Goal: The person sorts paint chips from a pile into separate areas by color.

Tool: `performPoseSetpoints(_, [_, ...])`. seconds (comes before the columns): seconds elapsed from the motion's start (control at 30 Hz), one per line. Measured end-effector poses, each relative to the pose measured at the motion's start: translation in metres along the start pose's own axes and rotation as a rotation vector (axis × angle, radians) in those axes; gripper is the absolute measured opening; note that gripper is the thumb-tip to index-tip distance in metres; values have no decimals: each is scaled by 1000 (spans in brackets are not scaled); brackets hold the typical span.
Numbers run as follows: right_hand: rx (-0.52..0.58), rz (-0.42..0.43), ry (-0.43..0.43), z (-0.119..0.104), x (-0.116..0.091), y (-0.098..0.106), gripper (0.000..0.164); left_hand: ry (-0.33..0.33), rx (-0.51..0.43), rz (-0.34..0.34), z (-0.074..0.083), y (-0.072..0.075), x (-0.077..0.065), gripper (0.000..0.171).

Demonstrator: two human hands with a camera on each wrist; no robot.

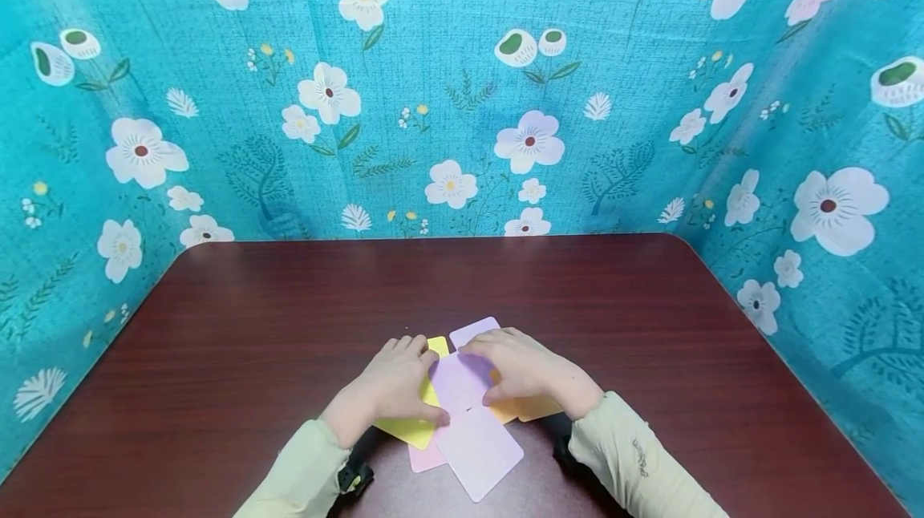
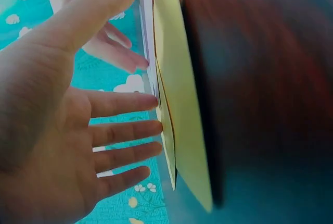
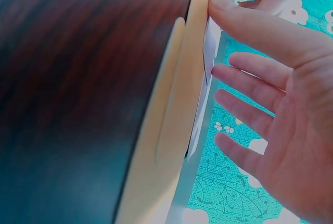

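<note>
A person's left hand (image 1: 393, 382) and right hand (image 1: 530, 366) flank a loose cluster of plain coloured cards at the near middle of a dark table (image 1: 289, 317). Fingers are straight and spread on both, fingertips at the cards; neither visibly pinches any. A middle lilac card (image 1: 458, 382) lies between the 2 hands, a near lilac card (image 1: 480, 452) and pink card (image 1: 424, 458) nearer, a yellow card (image 1: 407, 430) left, an orange card (image 1: 537, 407) right. Work appears partway: the cards are together but overlap askew, edges unaligned; how much is left cannot be told. The near lilac card's long axis seems to slant from far left to near right, the yellow card's from near left to far right.
</note>
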State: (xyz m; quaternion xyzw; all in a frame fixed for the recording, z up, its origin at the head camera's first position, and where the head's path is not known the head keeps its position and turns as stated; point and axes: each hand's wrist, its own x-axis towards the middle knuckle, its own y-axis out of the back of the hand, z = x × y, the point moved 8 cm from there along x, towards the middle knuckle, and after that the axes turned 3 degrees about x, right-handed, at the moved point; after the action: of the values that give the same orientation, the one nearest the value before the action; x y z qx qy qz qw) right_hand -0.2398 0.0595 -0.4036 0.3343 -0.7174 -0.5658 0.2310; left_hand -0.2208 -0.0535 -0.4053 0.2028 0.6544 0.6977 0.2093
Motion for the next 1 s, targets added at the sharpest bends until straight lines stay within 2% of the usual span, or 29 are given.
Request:
performPoseSetpoints(0.3, [10, -25, -18, 1, 1, -2, 65, 4, 72, -9, 4, -3, 3, 72])
performPoseSetpoints(0.6, [-8, -12, -2, 1, 1, 1, 60, 23, 73, -30, 7, -2, 6, 74])
performPoseSetpoints(0.8, [-1, -25, 3, -2, 2, 0, 61, 33, 101, -24, 10, 0, 6, 75])
performPoseSetpoints(1.0, [11, -58, -21, -2, 1, -2, 66, 17, 129, -6, 12, 2, 7, 71])
